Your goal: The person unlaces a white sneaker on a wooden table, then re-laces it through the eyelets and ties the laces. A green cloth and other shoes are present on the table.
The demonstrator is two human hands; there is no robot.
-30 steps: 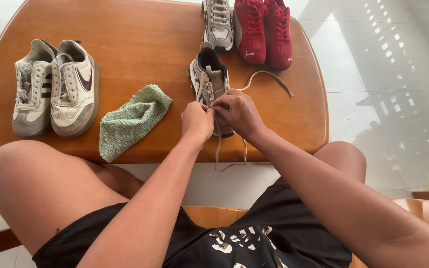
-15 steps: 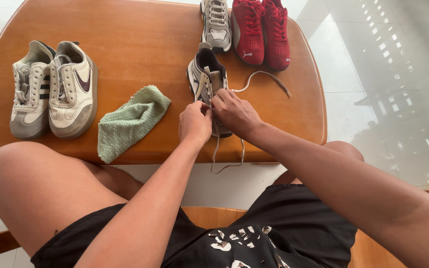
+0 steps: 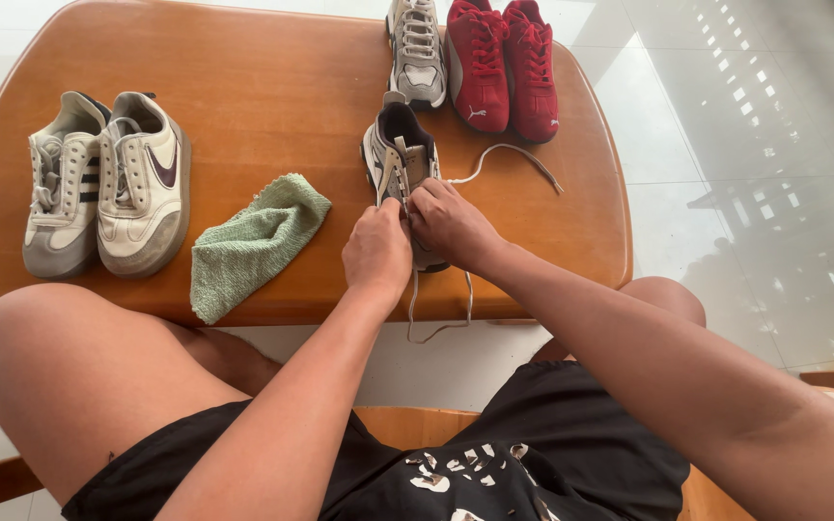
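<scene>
A grey and white sneaker (image 3: 399, 154) lies on the wooden table (image 3: 272, 106) with its toe toward me. My left hand (image 3: 376, 251) and my right hand (image 3: 451, 224) meet over the front of the shoe, fingers pinched on its pale shoelace (image 3: 509, 154). One lace end trails to the right across the table. A loop of lace hangs over the table's near edge below my hands. My hands hide the toe of the shoe.
A matching grey sneaker (image 3: 416, 48) and a pair of red sneakers (image 3: 502, 60) stand at the table's far edge. Two white sneakers (image 3: 103, 178) sit at the left. A folded green cloth (image 3: 253, 241) lies left of my hands. White tiled floor surrounds the table.
Both hands stay pinched on the lace at the same eyelets, shifted slightly left. The view has tilted a little, so everything sits a bit lower.
</scene>
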